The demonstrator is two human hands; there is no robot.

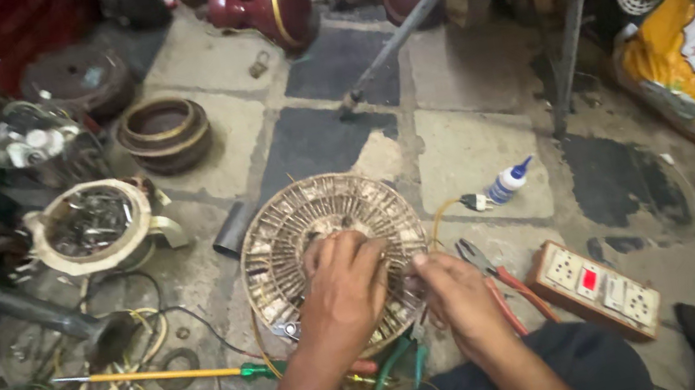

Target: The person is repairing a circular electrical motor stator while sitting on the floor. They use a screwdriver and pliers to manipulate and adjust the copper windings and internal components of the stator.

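A round fan motor stator (313, 215) with slotted windings lies flat on the floor in front of me. My left hand (346, 285) rests palm down on its near half, fingers curled over the windings. My right hand (452, 286) sits at its right near edge, fingertips pinched together on what looks like a thin wire. Thin yellow wire (440, 212) loops out from the right side of the stator. Green-handled pliers (400, 365) lie just under my hands by my lap.
Red-handled pliers (498, 278), a white switch-and-socket board (593, 285) and a small glue bottle (505, 183) lie to the right. A yellow screwdriver (161, 375), a white pot of metal parts (94, 223), brown motor covers (165, 131) and loose cables crowd the left. Table legs (567, 17) stand behind.
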